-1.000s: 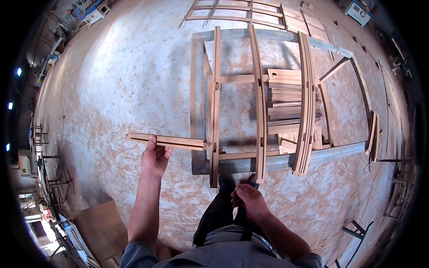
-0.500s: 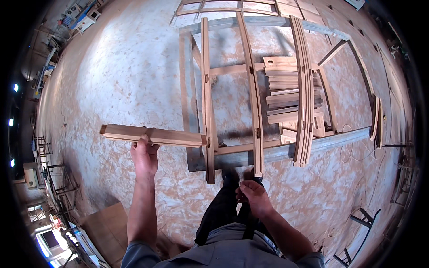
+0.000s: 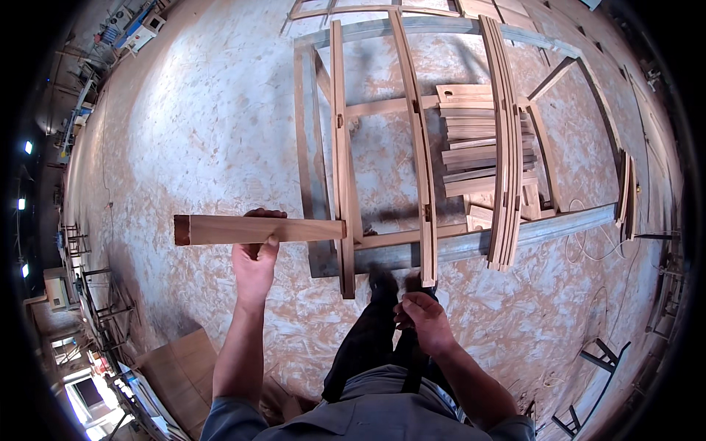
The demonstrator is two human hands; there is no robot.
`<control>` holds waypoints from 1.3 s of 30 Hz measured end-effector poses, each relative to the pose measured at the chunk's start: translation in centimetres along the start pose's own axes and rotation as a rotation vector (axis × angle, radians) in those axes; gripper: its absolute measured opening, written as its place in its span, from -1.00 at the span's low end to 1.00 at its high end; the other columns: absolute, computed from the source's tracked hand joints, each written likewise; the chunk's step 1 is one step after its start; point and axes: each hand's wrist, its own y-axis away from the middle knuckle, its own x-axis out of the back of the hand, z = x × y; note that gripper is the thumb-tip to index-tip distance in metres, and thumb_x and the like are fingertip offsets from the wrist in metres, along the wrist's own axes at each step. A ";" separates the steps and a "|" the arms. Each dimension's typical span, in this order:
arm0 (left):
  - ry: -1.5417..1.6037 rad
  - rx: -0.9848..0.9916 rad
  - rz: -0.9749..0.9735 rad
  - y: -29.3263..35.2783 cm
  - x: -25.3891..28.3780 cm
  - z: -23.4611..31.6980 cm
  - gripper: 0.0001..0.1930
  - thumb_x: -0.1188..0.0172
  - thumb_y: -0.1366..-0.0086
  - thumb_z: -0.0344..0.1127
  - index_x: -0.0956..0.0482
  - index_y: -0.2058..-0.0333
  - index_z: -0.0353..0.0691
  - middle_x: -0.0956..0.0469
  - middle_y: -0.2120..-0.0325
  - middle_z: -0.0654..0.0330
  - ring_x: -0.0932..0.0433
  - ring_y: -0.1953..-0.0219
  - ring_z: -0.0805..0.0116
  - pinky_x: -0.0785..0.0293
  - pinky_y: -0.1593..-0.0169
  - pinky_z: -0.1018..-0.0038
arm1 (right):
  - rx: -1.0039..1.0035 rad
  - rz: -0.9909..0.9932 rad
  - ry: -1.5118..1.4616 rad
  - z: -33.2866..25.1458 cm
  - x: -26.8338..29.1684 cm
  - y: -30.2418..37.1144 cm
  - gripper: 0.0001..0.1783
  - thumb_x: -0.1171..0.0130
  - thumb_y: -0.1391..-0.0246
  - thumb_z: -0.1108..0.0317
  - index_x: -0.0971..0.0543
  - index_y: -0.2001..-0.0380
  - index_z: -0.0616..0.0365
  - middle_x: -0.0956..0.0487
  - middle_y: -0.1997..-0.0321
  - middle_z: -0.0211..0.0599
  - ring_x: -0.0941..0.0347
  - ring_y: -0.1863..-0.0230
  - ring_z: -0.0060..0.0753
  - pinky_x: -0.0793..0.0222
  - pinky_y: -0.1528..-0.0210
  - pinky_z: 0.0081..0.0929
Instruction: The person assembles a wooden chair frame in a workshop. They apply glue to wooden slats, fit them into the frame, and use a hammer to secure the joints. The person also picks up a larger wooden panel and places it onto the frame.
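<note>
A: Quick, what's nearest?
B: R hand (image 3: 428, 320), in front of the dark trousers (image 3: 360, 338): fingers curled in. Can't tell if it's fully closed or has anything small inside. Brown panel (image 3: 176, 375) at lower left, nr the L forearm.
A: And the L hand?
B: L hand (image 3: 254, 268) grips a wood pc (image 3: 213, 230) approx mid-length, thumb at the near edge, fingertips past the far one. The pc lies crosswise, mostly left of the grey frame (image 3: 456, 250), dark reddish end pointing left.
A: Which step?
B: Holding the pc out one-handed, broad face up — my read only. Any shift calls for a firm grip and care w/ its R end: that overlaps the left rail (image 3: 339, 162) in view. Can't tell if they touch.
A: Edges?
B: Left rail, mid rail (image 3: 421, 165) and rail bundle (image 3: 507, 147) all poke past the frame's near edge.
A: Room?
B: Mostly left — a wide stretch of floor (image 3: 206, 147). Inside the frame, short boards (image 3: 471, 132) sit stacked, partly hidden by the bundle. Farthest, upper left: a blue-and-white machine (image 3: 152, 24).
</note>
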 end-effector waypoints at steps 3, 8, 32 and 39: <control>0.005 -0.029 -0.014 0.0 0.0 -0.2 -0.63 -0.11 -0.25 -0.49 -0.33 -0.03 -0.37 -0.51 0.08 0.07 -0.45 -0.01 0.32 -0.29 -0.17 0.36 | 0.007 0.000 0.008 0.0 0.3 0.1 -0.74 -0.11 -0.20 0.32 -0.48 0.11 0.23 -0.58 0.30 -0.27 -0.52 0.36 -0.49 -0.51 0.34 -0.53; -0.085 -0.043 -0.054 0.0 -0.8 0.8 -0.64 -0.07 -0.23 -0.52 -0.35 -0.02 -0.36 -0.50 0.07 0.08 -0.44 -0.01 0.34 -0.30 -0.15 0.38 | 0.016 -0.005 -0.001 0.2 0.7 0.0 -0.73 -0.11 -0.20 0.32 -0.47 0.09 0.24 -0.58 0.30 -0.27 -0.52 0.36 -0.48 -0.51 0.35 -0.52; -0.265 -0.136 -0.248 -0.1 -3.3 1.9 -0.59 -0.22 -0.16 -0.48 -0.32 0.02 -0.34 -0.43 0.08 0.05 -0.42 -0.03 0.26 -0.35 -0.10 0.36 | 0.540 0.017 1.314 0.5 -8.3 -7.1 -0.46 -0.18 -0.06 0.08 -0.39 0.01 0.23 -0.48 0.20 -0.03 -0.53 0.29 0.04 -0.48 0.36 -0.12; -0.375 -0.037 -0.379 -1.4 -3.3 2.0 -0.53 -0.35 -0.12 -0.34 -0.39 0.03 -0.34 -0.50 0.12 0.12 -0.48 0.07 0.34 -0.42 0.00 0.44 | 0.510 -0.018 1.345 0.6 -8.7 -7.2 -0.49 -0.18 -0.06 0.17 -0.34 0.00 0.22 -0.45 0.21 -0.05 -0.52 0.30 0.06 -0.48 0.38 -0.11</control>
